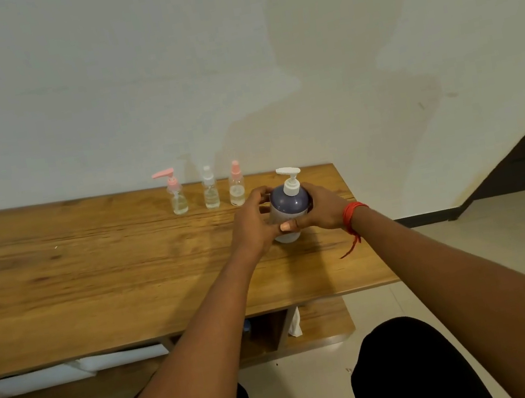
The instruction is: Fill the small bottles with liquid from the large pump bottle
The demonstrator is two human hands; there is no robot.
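The large grey-purple plastic pump bottle with a white pump head (290,209) stands upright on the wooden table (94,279), near its right end. The left hand (253,223) and the right hand (323,207) are both wrapped around its round body, fingers curled closed against it. It looks rather full, so probably heavy, and its smooth wall may be slippery; holding the wide body is safer than holding the thin pump neck. Three small clear bottles (211,193) wait just behind it.

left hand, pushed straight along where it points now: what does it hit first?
The large pump bottle: the left hand already wraps its side. Past it, probably the right hand; depth unclear.
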